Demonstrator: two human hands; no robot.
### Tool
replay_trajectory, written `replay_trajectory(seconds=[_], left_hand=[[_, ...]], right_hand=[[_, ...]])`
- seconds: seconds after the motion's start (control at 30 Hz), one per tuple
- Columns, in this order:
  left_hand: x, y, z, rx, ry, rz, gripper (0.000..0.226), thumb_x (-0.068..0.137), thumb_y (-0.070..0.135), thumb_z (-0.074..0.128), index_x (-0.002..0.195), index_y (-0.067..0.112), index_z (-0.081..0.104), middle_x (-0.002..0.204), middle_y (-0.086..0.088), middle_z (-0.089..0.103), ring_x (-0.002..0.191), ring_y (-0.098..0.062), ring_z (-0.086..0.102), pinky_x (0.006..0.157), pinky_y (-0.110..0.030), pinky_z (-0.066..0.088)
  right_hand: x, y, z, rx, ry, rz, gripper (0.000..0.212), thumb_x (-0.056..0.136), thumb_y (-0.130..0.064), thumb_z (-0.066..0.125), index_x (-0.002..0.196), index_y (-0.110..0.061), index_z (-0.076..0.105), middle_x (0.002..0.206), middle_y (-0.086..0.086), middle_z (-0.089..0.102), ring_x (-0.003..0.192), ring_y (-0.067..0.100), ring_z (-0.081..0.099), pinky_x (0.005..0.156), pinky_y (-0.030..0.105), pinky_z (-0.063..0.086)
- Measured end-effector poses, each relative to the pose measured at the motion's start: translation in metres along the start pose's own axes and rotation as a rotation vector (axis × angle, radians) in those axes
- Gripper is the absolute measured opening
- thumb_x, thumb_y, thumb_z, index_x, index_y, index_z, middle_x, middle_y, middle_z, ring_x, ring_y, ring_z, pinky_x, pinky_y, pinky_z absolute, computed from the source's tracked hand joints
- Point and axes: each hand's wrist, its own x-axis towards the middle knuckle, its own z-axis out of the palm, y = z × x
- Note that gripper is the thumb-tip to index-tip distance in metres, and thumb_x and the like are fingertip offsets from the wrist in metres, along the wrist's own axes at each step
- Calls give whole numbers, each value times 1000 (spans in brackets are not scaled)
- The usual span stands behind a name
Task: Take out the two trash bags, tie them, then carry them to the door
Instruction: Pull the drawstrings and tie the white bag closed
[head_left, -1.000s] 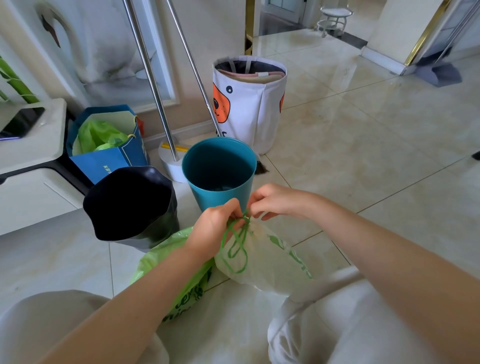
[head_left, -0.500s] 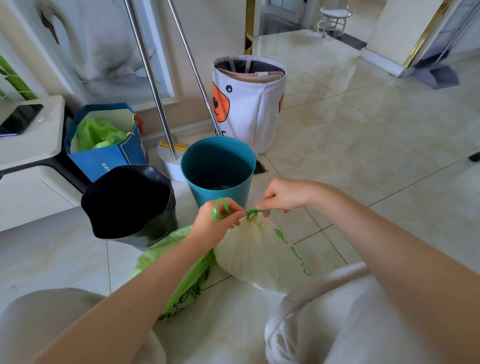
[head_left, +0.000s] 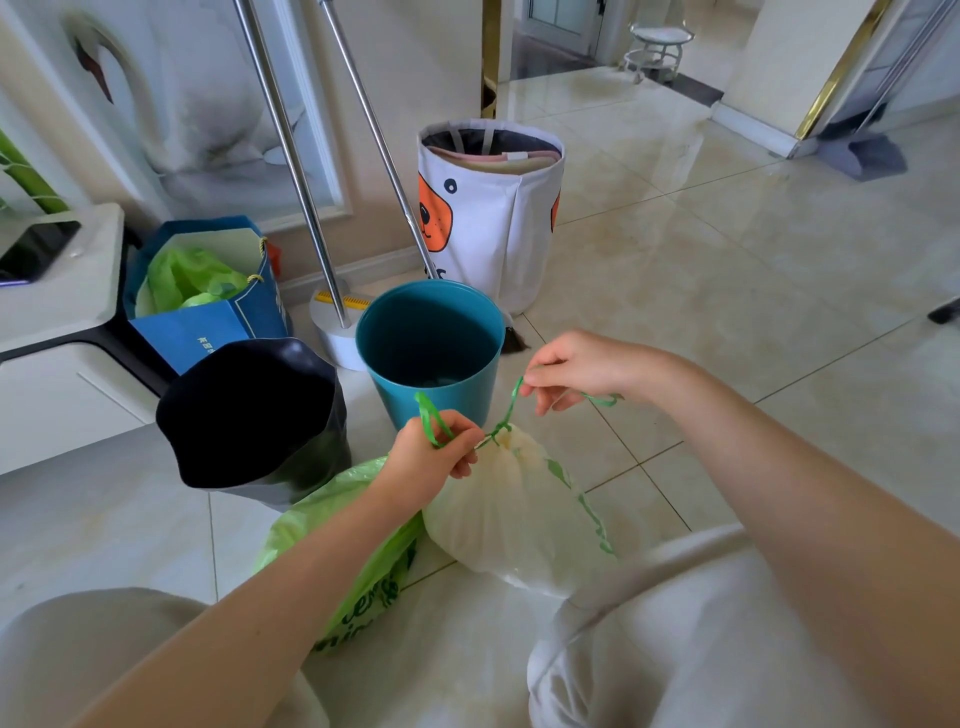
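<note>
A pale translucent trash bag (head_left: 519, 514) sits on the floor between my knees, its mouth gathered at the top by a green drawstring (head_left: 506, 415). My left hand (head_left: 434, 457) pinches one loop of the drawstring just left of the gathered neck. My right hand (head_left: 576, 371) holds the other end, pulled up and to the right, so the string is taut. A second, bright green trash bag (head_left: 363, 535) lies on the floor under my left forearm. The teal bin (head_left: 431, 348) stands behind the bags, and a black-lined bin (head_left: 249, 410) stands to its left.
A white fabric basket with an orange bear face (head_left: 488, 213) stands behind the teal bin. Two metal poles (head_left: 291, 156) rise from a white base. A blue paper bag with green plastic (head_left: 202, 296) sits by a white cabinet (head_left: 57, 338). Tiled floor stretches right.
My hands have moved apart. The right hand rose up and to the right with its end of the drawstring, and the bag's neck has drawn tight.
</note>
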Motion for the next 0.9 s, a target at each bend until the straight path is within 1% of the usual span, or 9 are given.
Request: replay_trajectory(seconds=[0.13, 0.2, 0.27, 0.43, 0.57, 0.63, 0.77, 0.83, 0.9], left_hand=[[-7, 3, 1, -135, -8, -38, 13, 91, 19, 60, 84, 13, 69, 69, -4, 69, 62, -16, 62, 67, -31, 57], [-11, 1, 3, -209, 8, -78, 13, 91, 17, 61, 85, 13, 71, 69, -4, 70, 62, -17, 62, 68, -32, 57], [-17, -8, 5, -145, 18, -77, 12, 91, 15, 61, 89, 14, 72, 71, -5, 72, 61, -15, 63, 66, -28, 58], [-37, -29, 15, 5, -34, -75, 14, 91, 14, 60, 100, 12, 71, 78, -6, 74, 65, -13, 64, 67, -22, 57], [-41, -39, 9, -31, -34, -137, 14, 92, 19, 60, 98, 14, 71, 81, -4, 75, 66, -17, 64, 74, -35, 59], [-44, -43, 2, 4, -31, -142, 12, 92, 25, 60, 94, 19, 70, 81, -1, 74, 66, -14, 64, 76, -36, 59], [-48, -54, -21, 145, -70, -131, 20, 89, 40, 60, 98, 24, 68, 90, 4, 72, 72, -10, 64, 74, -31, 56], [-50, -62, -33, 262, -114, -152, 32, 85, 49, 62, 107, 25, 66, 100, 9, 68, 83, -8, 64, 74, -25, 51], [-56, -72, -45, 445, -157, -156, 34, 84, 49, 62, 110, 26, 63, 100, 11, 64, 86, -4, 59, 72, -21, 46]], right_hand=[[5, 6, 4, 363, 31, 147, 24, 99, -19, 47, 85, -6, 61, 62, 3, 60, 63, 19, 66, 75, 35, 55], [10, 12, 4, 471, 79, 246, 25, 100, -20, 45, 86, -6, 59, 66, 5, 64, 64, 21, 67, 71, 34, 54], [14, 21, 4, 577, 148, 328, 24, 101, -18, 43, 88, -5, 58, 71, 9, 67, 71, 24, 70, 73, 35, 55], [25, 45, 12, 602, 234, 443, 24, 101, -13, 38, 91, -1, 57, 86, 17, 71, 83, 28, 73, 80, 39, 57], [29, 50, 18, 633, 243, 461, 19, 97, -10, 44, 99, 0, 60, 94, 18, 72, 91, 29, 72, 88, 42, 56], [32, 50, 20, 523, 293, 455, 16, 95, -10, 48, 100, -2, 61, 92, 16, 72, 88, 29, 71, 82, 39, 57], [37, 50, 24, -262, 468, 238, 19, 87, -13, 50, 79, -2, 63, 69, 9, 59, 71, 30, 57, 57, 28, 41], [35, 42, 34, -487, 485, 154, 19, 87, -14, 48, 78, -6, 62, 70, 8, 60, 74, 32, 58, 62, 31, 47], [33, 28, 45, -625, 515, 89, 21, 86, -14, 49, 95, -7, 67, 89, 12, 68, 87, 34, 62, 77, 40, 54]])
